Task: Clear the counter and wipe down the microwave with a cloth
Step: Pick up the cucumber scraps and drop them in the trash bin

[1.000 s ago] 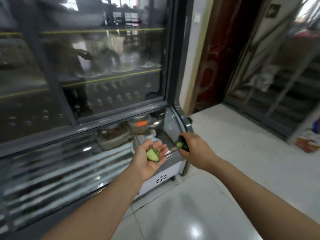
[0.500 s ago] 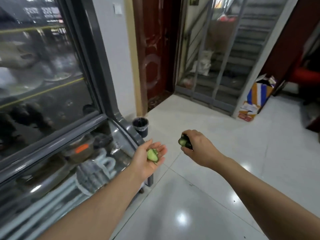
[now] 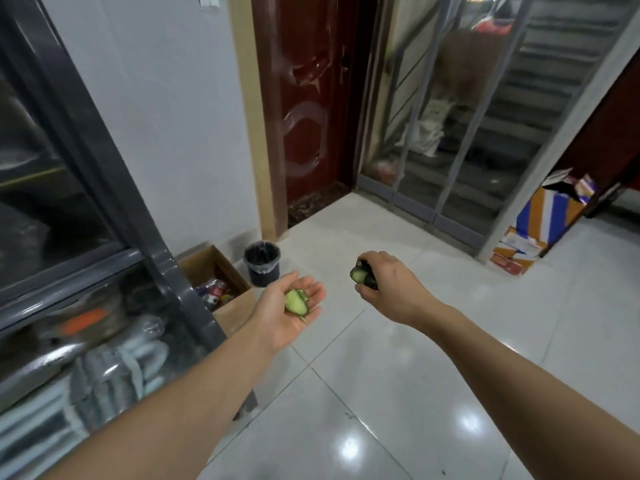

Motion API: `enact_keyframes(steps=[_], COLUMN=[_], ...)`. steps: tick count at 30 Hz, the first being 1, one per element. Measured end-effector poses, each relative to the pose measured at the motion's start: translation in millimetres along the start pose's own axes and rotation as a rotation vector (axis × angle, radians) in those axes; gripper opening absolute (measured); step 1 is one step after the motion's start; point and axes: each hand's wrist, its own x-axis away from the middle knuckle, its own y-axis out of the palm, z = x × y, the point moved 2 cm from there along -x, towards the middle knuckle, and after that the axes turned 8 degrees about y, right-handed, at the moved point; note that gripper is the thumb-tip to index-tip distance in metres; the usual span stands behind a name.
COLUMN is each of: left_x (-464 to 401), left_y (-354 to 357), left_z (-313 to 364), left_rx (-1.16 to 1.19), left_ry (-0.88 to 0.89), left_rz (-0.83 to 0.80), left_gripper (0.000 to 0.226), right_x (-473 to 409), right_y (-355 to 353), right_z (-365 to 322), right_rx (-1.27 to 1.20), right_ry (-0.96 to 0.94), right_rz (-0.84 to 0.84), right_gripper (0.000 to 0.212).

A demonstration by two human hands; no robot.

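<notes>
Above the white tiled floor (image 3: 398, 375), the left hand (image 3: 287, 313) lies flat-palmed, carrying a cucumber slice (image 3: 296, 302). The right hand (image 3: 384, 285) clutches cucumber pieces (image 3: 362, 276).

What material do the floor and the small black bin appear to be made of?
Floor: probably glazed ceramic tile, glossy; it shows grout lines and bright light reflections.
Black bin: likely plastic; it is lined with a thin bag folded over the rim.
</notes>
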Motion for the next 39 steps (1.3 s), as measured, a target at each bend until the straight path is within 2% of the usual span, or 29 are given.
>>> enact_keyframes(steps=[21, 28, 33, 39], left_x=[-293.2, -384.2, -439.9, -490.1], left_y=[85.4, 117.0, 140.0, 159.1], left_z=[103.7, 137.7, 161.6, 176.2], left_rx=[0.095, 0.201, 0.291, 0.39], left_ry=[0.069, 0.173, 0.261, 0.297], left_rz=[0.16, 0.251, 0.397, 0.478], left_gripper=[0.031, 0.04, 0.033, 0.034], right_x=[-335.1, -462.8, -561.2, -643.0], right_y=[11.9, 16.2, 16.9, 28.2], right_z=[86.8, 110.9, 122.2, 128.8], right_rx=[0.034, 0.031, 0.033, 0.043], right_ry=[-0.121, -0.285, -0.441, -0.543], right_rz=[-0.13, -0.174, -0.252, -0.362], right_gripper=[0.035, 0.037, 0.044, 0.041])
